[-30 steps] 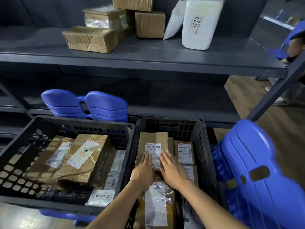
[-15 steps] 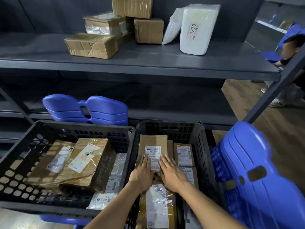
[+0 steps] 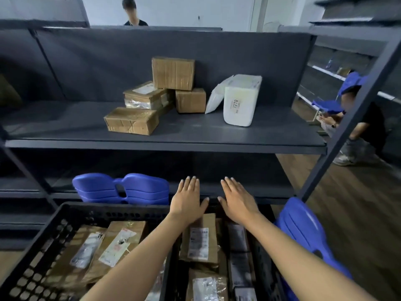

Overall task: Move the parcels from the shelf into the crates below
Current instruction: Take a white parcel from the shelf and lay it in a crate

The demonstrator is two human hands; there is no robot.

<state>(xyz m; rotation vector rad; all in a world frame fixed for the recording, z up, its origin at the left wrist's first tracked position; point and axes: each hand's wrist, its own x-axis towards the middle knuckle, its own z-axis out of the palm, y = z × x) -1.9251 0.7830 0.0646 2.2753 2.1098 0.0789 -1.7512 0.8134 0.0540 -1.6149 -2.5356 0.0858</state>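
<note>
On the dark shelf [image 3: 195, 139] stand several taped cardboard boxes: a flat one [image 3: 131, 120] at the front, a labelled one [image 3: 147, 95] behind it, a small one [image 3: 190, 100] and a taller one [image 3: 173, 73] stacked on top. Right of them lean a white mailer bag [image 3: 214, 96] and a white wrapped parcel [image 3: 240, 103] marked 3270. Two black crates, the left one [image 3: 50, 233] and the right one [image 3: 263, 246], hold brown parcels [image 3: 199, 240]. My left hand [image 3: 187, 198] and my right hand [image 3: 237, 199] hover flat and empty above the right crate's far rim, below the shelf.
Blue plastic stools lie behind the left crate [image 3: 121, 189] and to the right of the right crate [image 3: 303, 233]. A slanted shelf post [image 3: 351, 118] runs down the right side. One person [image 3: 358, 124] crouches at the right, another [image 3: 132, 13] stands behind the shelf.
Both hands have lifted off the labelled brown parcel in the right crate and risen toward the shelf, fingers spread. My view has tilted upward.
</note>
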